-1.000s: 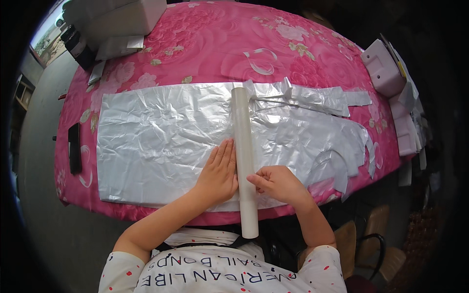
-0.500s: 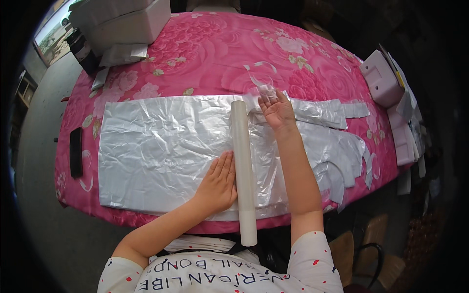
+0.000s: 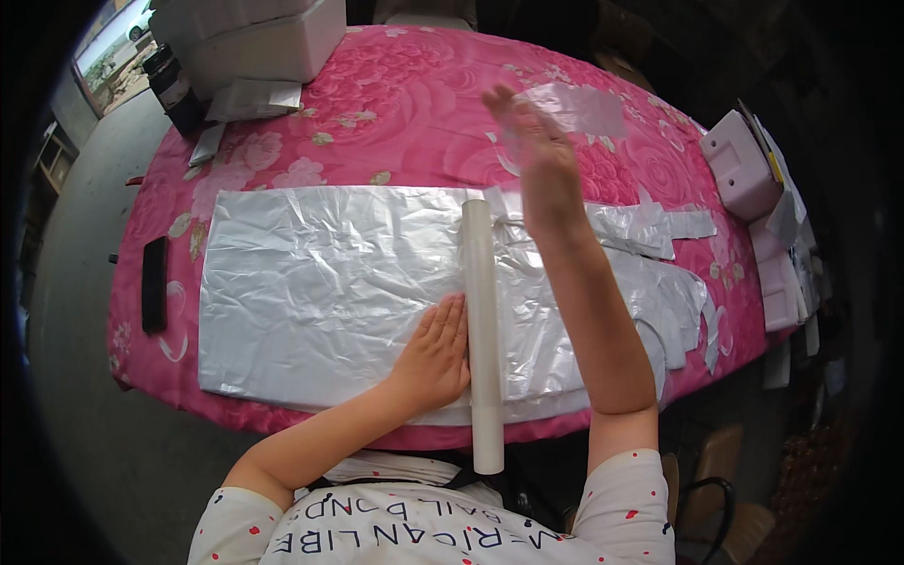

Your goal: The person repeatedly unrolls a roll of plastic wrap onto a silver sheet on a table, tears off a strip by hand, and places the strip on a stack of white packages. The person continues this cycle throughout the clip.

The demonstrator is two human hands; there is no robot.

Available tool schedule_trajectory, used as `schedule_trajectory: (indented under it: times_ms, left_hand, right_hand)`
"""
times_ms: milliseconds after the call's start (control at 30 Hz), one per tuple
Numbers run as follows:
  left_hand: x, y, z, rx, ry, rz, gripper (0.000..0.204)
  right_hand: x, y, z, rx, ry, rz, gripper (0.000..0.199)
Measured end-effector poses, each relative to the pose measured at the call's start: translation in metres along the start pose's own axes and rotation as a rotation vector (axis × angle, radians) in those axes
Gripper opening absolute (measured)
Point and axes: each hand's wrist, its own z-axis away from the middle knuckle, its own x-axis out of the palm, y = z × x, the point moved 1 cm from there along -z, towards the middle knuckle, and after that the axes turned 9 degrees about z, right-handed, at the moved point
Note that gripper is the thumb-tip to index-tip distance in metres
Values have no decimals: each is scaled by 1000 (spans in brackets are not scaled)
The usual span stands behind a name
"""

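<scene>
Shiny, whitish plastic bags (image 3: 320, 273) lie flat and overlapping, their handle-like strips to the right. Across them lies a long pale tube (image 3: 481, 311), its near end jutting past the table's front edge. My left hand (image 3: 435, 356) rests flat on the plastic, fingers stretched out, touching or nearly touching the tube's left side. My right hand (image 3: 541, 155) is raised beyond the plastic's far edge, smeared by motion. A thin see-through piece of plastic (image 3: 584, 110) is at its fingers; whether they grip it is not clear.
A pink flowered cloth (image 3: 414, 94) covers the table. A black phone-like object (image 3: 154, 284) lies at the left. White foam boxes (image 3: 273, 47), a dark bottle (image 3: 172, 89) and a flat packet (image 3: 254, 99) stand far left. Pale foam pieces (image 3: 741, 160) line the right edge.
My right hand has swung up and away from the plastic's far edge, and the see-through piece has moved the same way. My left hand stays beside the tube.
</scene>
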Motion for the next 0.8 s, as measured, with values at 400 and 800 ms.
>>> schedule_trajectory:
  times_ms: [400, 800]
  left_hand:
    - [39, -15, -2, 96, 249, -135, 56]
    - [-46, -57, -81, -469, 357, 1471, 50]
  right_hand:
    - [244, 100, 127, -131, -839, 751, 54]
    - [-46, 52, 164, -281, -309, 842, 37]
